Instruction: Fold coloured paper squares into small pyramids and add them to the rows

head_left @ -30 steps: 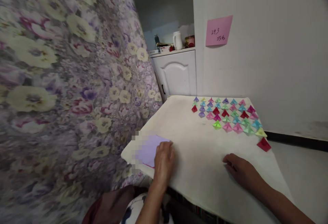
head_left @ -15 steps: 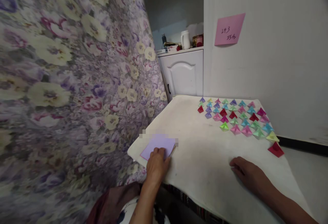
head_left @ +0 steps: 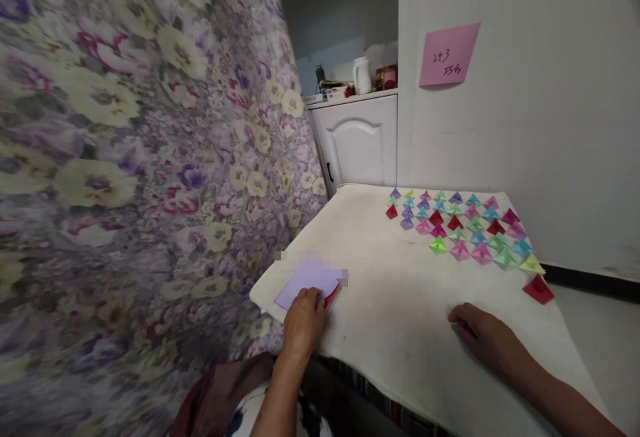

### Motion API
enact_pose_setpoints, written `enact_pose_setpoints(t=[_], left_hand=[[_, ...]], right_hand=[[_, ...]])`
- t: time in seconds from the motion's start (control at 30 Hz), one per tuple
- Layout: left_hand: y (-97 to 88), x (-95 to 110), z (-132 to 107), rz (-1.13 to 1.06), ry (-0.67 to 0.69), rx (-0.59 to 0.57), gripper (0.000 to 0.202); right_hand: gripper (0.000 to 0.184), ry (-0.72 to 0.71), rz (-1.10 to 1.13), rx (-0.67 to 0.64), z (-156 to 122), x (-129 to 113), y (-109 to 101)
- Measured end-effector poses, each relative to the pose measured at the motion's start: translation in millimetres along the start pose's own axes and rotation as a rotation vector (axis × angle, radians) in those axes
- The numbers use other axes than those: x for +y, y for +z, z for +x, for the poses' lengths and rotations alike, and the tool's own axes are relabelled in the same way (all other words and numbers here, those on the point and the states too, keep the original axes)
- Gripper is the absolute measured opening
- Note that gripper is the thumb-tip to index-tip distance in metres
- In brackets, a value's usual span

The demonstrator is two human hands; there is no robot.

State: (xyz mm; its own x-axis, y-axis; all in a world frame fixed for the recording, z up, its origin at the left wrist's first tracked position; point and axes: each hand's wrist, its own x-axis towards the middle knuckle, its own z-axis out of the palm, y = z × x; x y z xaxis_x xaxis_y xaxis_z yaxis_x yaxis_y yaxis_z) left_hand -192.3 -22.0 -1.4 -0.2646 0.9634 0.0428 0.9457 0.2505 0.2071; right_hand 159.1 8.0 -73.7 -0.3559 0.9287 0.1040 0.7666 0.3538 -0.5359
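- The purple sheet [head_left: 310,272] is set at the left end of the white-covered table [head_left: 380,317], roughly four-sided; no clear long axis can be made out.
- Beneath it, a red sheet [head_left: 331,296] is exposed along the right edge, where the edges of further sheets are seen.
- The near right part of the purple sheet is covered by the left hand [head_left: 304,320], its fingers half bent; whether an edge is pinched cannot be told. From those fingers, most of the sheet is spread forward and leftward.
- The right hand [head_left: 483,334] is placed well apart, across bare table, its fingers loosely curled; nothing is seen held, though the palm is hidden.
- Beyond it, folded paper pieces [head_left: 481,254] are ranged in rows, the nearest being a red folded piece [head_left: 539,290] at the table's right edge.
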Motion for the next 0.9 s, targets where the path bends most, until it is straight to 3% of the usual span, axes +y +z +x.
enact_pose_setpoints(t=[0.27, 0.4, 0.53, 0.73, 0.9], left_hand=[[-9.2, -3.0, -3.7, -0.031, -0.031, 0.121, 0.022], [-16.9, 4.0, -7.3, -0.128, 0.017, 0.273, 0.021], [-11.1, 31.2, -14.9, -0.234, 0.229, 0.394, 0.018], [31.5, 102.1, -42.7, -0.108, 0.723, 0.264, 0.016], [56.8, 134.8, -57.7, -0.028, 0.944, 0.238, 0.013]], right_hand=[[0.017, -0.004, 0.021, 0.011, 0.3, 2.2, 1.0], [0.017, 0.021, 0.059, 0.007, 1.4, -0.6, -2.3], [0.018, 0.098, 0.28, 0.004, 3.2, -17.2, -11.2], [0.042, 0.378, 1.268, -0.284, 1.3, -53.4, -4.9], [0.033, 0.45, 1.509, -0.075, -2.5, -58.5, 7.9]])
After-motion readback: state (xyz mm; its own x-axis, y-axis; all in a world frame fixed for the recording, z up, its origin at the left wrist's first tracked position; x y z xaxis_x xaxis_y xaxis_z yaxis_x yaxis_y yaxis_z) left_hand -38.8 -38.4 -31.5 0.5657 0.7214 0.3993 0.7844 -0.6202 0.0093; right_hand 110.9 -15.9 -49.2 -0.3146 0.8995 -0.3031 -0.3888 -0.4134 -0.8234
